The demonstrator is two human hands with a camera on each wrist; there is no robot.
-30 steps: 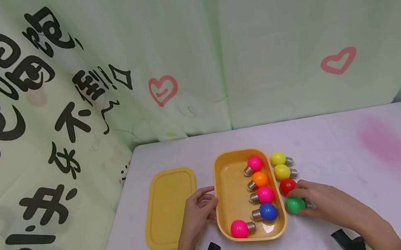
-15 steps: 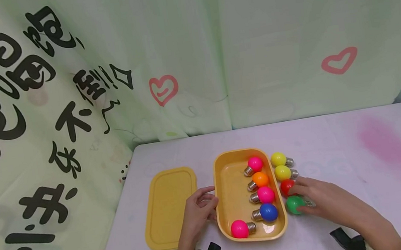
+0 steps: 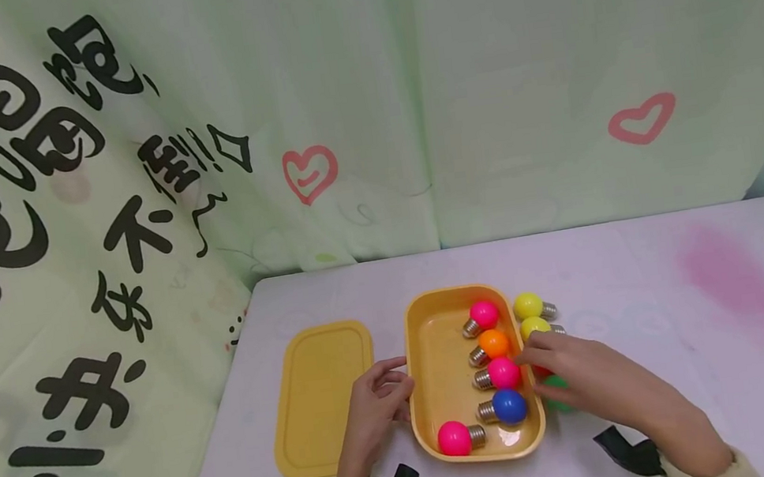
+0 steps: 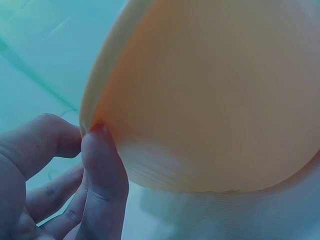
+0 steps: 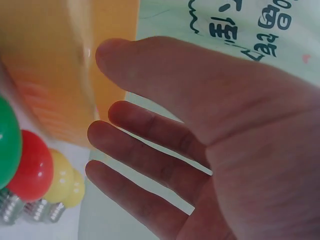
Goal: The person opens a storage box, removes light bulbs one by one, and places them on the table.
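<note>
My left hand [image 3: 377, 400] is at the left side of a yellow plastic box [image 3: 432, 352]; in the left wrist view thumb and index finger pinch its edge. Inside lie several light bulbs: pink bulbs, an orange bulb [image 3: 494, 344] and a blue bulb [image 3: 509, 407]. My right hand [image 3: 585, 377] hovers at the box's right rim, with nothing between its extended, spread fingers. Beside that rim, a green bulb [image 5: 7, 145] and a red bulb [image 5: 32, 165] show in the right wrist view, partly covered by the hand in the head view.
Two yellow bulbs, one a yellow bulb [image 3: 528, 305] at the far end, lie in line outside the box. A flat yellow lid [image 3: 323, 401] lies to the left. A printed green curtain [image 3: 367, 113] hangs behind the pale table [image 3: 647, 301].
My right hand has left the green bulb, which stays outside the box, and moved left to the box's right rim. My left hand has stayed at the box.
</note>
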